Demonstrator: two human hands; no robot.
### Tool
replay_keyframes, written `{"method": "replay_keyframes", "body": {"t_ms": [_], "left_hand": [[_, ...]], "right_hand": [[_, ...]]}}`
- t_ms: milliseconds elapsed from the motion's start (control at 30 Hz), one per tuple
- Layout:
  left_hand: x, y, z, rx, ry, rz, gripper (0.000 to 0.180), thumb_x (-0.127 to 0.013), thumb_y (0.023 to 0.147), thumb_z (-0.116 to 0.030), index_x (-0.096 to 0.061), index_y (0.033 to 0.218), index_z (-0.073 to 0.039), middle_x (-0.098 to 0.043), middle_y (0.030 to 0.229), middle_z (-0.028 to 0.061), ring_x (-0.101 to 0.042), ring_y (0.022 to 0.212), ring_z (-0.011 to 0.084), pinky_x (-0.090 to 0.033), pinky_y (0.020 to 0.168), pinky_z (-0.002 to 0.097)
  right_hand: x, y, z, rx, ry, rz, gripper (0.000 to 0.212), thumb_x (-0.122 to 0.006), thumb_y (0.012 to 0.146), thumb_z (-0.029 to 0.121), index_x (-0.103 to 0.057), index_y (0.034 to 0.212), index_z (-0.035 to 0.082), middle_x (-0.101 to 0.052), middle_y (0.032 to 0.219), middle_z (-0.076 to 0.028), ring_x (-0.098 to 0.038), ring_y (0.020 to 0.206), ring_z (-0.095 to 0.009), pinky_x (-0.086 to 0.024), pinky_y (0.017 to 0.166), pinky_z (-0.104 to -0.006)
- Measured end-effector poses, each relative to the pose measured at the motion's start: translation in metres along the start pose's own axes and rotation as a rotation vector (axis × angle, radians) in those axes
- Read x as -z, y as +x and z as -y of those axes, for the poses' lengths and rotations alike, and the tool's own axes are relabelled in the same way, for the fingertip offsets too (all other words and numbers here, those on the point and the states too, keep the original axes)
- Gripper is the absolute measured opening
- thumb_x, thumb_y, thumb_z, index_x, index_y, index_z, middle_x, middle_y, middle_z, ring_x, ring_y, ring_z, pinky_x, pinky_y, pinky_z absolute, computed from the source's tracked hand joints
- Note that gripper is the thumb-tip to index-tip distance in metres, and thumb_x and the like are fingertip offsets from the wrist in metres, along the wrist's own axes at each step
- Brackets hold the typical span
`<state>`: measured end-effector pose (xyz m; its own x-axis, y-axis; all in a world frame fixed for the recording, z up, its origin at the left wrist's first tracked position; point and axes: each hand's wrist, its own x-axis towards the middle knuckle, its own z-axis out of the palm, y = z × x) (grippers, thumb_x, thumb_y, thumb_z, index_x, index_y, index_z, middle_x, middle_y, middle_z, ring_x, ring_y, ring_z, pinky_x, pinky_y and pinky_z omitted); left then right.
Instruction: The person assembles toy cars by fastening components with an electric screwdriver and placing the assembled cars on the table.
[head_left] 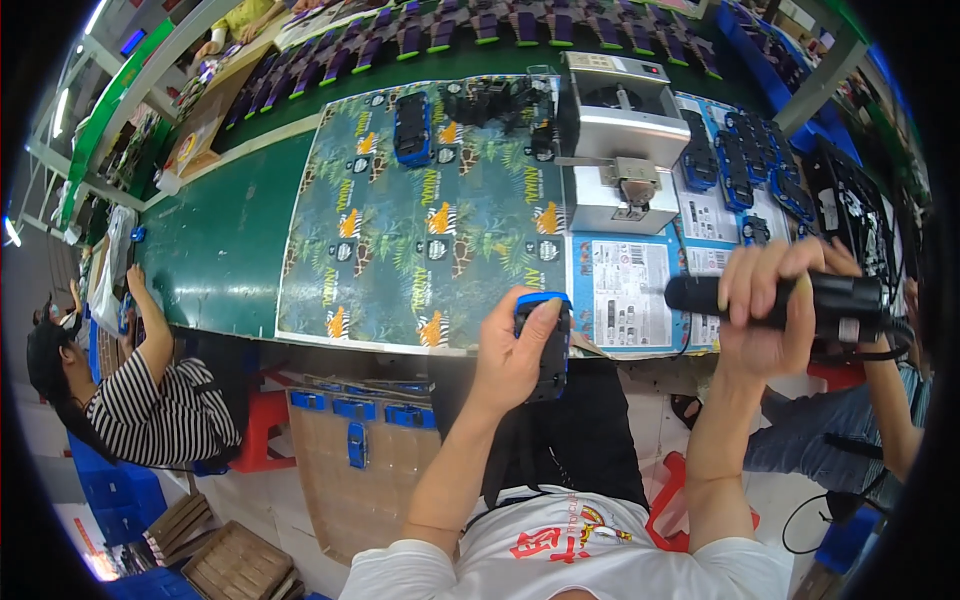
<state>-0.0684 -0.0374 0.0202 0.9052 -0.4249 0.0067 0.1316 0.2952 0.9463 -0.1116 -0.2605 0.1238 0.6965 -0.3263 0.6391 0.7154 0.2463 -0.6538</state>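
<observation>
My left hand (507, 350) is closed around a blue toy car (556, 365) just past the table's front edge, its black underside mostly facing up. On the right, my right hand (765, 315) grips a black electric screwdriver (845, 298), held roughly level above the table edge. A cord hangs from its right end; I cannot make out its bit. The car and the screwdriver are apart. Beyond my hands stands a silver screw feeder (625, 140). Another blue toy car (412, 130) lies on the patterned sheet (390, 240), near a heap of black parts (500, 105).
Several blue-and-black car bodies (745, 160) lie right of the feeder, near a black tray (855, 205). Purple-and-green pieces line the far belt (440, 38). A box (365, 480) with blue cars stands below the table. A person in stripes (165, 410) sits left; another sits right.
</observation>
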Motion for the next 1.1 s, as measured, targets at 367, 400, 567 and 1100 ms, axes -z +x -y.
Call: {"method": "replay_keyframes", "body": {"t_ms": [367,400,567,1100], "left_hand": [[0.005,0.034,0.004,0.124,-0.058,-0.024,0.026,-0.055,0.102,-0.029,-0.059,0.101,-0.003,-0.069,0.084,0.0106,-0.067,0.069,0.0159,-0.056,0.063,0.0292],[0.004,0.033,0.003,0.130,-0.044,-0.039,0.026,-0.056,0.101,-0.029,-0.060,0.100,-0.003,-0.069,0.083,0.0107,-0.068,0.069,0.0162,-0.056,0.063,0.0293],[-0.001,0.035,-0.006,0.159,-0.050,-0.063,0.027,-0.058,0.100,-0.027,-0.060,0.106,-0.001,-0.068,0.085,0.0069,-0.065,0.070,0.0116,-0.054,0.062,0.0259],[0.004,0.029,0.001,0.067,-0.009,0.003,0.023,-0.062,0.097,-0.014,-0.055,0.114,0.000,-0.065,0.090,0.0050,-0.062,0.077,0.0090,-0.053,0.067,0.0249]], "right_hand": [[-0.014,0.066,-0.058,0.155,-0.203,-0.144,0.013,-0.070,0.086,0.002,-0.058,0.091,0.001,-0.058,0.062,-0.003,-0.054,0.048,-0.010,-0.046,0.050,-0.0255],[-0.016,0.066,-0.059,0.121,-0.280,-0.145,0.013,-0.074,0.083,0.002,-0.061,0.086,0.002,-0.059,0.062,-0.002,-0.053,0.046,-0.008,-0.042,0.045,-0.0212],[-0.034,0.078,-0.062,0.037,-0.425,-0.084,0.018,-0.078,0.082,0.007,-0.064,0.072,0.004,-0.058,0.055,0.003,-0.050,0.043,-0.004,-0.037,0.042,-0.0195],[-0.068,0.021,-0.038,-0.086,0.106,0.006,0.017,-0.062,0.090,0.012,-0.049,0.096,0.003,-0.052,0.066,-0.006,-0.049,0.050,-0.013,-0.047,0.051,-0.0298]]}}
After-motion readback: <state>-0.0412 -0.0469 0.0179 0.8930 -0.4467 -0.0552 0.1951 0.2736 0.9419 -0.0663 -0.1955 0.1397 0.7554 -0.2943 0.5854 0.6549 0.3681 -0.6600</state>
